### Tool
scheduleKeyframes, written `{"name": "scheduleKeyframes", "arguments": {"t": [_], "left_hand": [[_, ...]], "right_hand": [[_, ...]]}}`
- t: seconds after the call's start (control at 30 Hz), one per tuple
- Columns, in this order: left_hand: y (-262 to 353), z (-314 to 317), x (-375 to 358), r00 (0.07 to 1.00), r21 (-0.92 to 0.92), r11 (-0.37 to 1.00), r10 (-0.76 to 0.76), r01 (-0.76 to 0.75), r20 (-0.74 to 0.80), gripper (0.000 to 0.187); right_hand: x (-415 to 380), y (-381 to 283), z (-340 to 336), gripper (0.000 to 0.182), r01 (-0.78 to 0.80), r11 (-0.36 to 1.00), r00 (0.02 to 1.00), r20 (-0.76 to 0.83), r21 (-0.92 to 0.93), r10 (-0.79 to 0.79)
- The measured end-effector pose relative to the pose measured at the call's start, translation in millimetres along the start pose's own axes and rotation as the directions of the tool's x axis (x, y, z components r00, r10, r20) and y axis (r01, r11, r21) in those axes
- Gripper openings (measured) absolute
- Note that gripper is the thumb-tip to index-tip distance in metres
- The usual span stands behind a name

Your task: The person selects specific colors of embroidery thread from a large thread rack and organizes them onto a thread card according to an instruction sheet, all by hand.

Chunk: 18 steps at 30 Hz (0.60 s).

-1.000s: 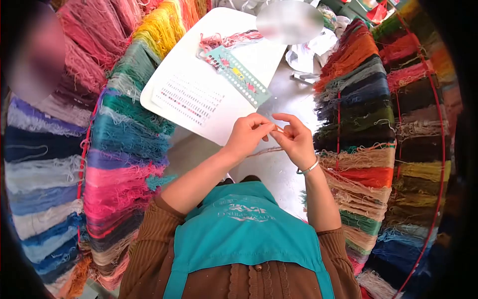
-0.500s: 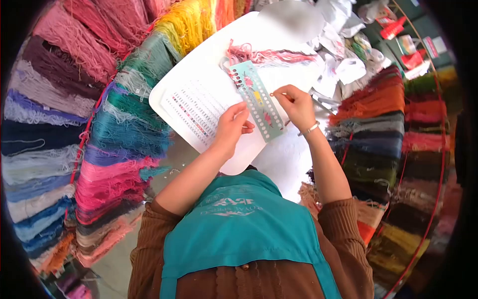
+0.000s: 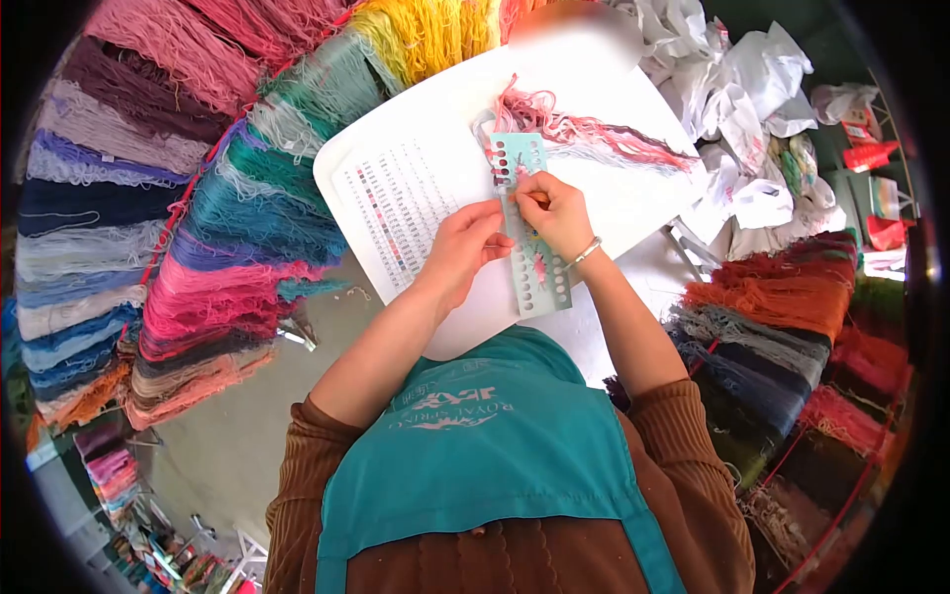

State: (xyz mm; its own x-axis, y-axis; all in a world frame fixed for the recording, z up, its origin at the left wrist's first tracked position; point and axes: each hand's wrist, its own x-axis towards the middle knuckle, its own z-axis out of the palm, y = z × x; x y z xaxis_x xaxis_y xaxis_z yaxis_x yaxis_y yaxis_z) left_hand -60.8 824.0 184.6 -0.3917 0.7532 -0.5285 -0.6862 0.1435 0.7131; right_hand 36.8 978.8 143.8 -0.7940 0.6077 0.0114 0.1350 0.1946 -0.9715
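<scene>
A pale green thread card (image 3: 529,297) with holes down both long sides and a floral print lies on the white board. Pink, red, dark and pale threads (image 3: 614,134) hang from its upper left holes and spread to the right. My right hand (image 3: 556,216) is over the middle of the card, its thumb and index finger pinched together; whatever they grip is too small to make out. At the card's left edge is my left hand (image 3: 465,247), with thumb and fingers apart and loosely curved. A printed chart (image 3: 396,208) with rows of small marks lies left of the card.
The white board (image 3: 445,327) reaches to my teal apron (image 3: 455,426). Hanks of coloured yarn hang at left (image 3: 237,307) and right (image 3: 772,297). White plastic bags (image 3: 752,119) are heaped at the upper right. A blurred patch covers the board's far edge.
My right hand has moved left and inward over the card, closer to my left hand. The card appears more upright in view, and the camera view has shifted.
</scene>
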Motion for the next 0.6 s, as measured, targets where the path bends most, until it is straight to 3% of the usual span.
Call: {"name": "scheduleKeyframes", "arguments": {"t": [0.13, 0.53, 0.6], "left_hand": [[-5, 6, 7, 0.998, 0.036, 0.999, 0.036, -0.034, -0.053, 0.039], [-7, 15, 33, 0.984, 0.215, 0.976, 0.056, -0.018, -0.170, 0.022], [-8, 15, 34, 0.969, 0.295, 0.955, 0.106, -0.036, -0.224, 0.019]], "right_hand": [[2, 8, -2, 0.004, -0.012, 0.992, 0.999, 0.037, 0.123, 0.008], [3, 11, -3, 0.007, -0.031, 0.975, 0.997, 0.074, 0.220, 0.015], [3, 11, -5, 0.009, -0.011, 0.987, 0.996, 0.085, 0.159, -0.003]]}}
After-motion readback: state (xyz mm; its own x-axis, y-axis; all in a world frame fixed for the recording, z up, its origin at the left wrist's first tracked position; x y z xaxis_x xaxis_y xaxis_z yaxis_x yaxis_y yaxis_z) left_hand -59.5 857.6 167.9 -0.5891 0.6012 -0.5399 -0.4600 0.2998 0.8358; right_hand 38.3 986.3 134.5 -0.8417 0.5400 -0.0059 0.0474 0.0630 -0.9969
